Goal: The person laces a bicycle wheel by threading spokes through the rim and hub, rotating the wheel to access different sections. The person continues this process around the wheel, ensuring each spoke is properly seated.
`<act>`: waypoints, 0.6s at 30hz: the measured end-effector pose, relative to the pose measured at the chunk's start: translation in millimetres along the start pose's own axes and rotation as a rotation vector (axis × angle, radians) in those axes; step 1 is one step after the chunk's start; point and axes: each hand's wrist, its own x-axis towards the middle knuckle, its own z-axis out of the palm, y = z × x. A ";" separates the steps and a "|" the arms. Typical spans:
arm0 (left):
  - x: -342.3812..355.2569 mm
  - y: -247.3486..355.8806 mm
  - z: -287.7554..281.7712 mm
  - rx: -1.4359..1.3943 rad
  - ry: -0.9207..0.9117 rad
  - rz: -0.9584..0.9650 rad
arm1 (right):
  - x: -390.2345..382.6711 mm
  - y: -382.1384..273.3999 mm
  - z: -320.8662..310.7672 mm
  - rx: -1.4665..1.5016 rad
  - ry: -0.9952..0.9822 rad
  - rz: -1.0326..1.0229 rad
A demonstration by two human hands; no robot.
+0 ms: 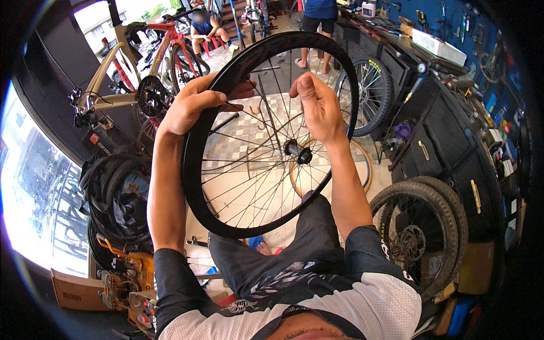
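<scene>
A black deep-rimmed bicycle wheel (192, 187) without a tyre stands tilted in front of me, over my legs. My left hand (198, 102) grips its upper left rim, thumb on the near face and fingers reaching inside among the spokes. My right hand (318, 107) is raised over the upper right spokes, fingers curled and thumb up; whatever it may hold is hidden. The black hub (297, 152) sits just below my right hand, with thin dark spokes running out to the rim.
Bicycle frames (107, 102) and coiled tyres (116, 198) are at left, spare wheels (430, 195) and dark cabinets (447, 147) at right. A seated person (201, 25) and a standing person (317, 25) are behind. A wall tool board (476, 22) hangs over the cluttered bench.
</scene>
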 end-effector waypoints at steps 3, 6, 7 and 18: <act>-3.0 -0.8 -2.3 0.043 0.010 -0.004 | -0.6 -6.6 9.4 -0.089 0.017 -0.004; -5.2 -7.6 -11.1 0.031 0.017 -0.001 | -1.1 -11.7 8.0 -0.042 -0.047 0.005; -5.7 -9.9 -12.7 0.021 0.020 0.000 | -1.3 -9.4 6.1 -0.030 -0.064 -0.043; 6.8 -21.1 -27.1 -0.171 -0.077 -0.081 | -3.8 -9.0 4.5 0.188 -0.129 0.004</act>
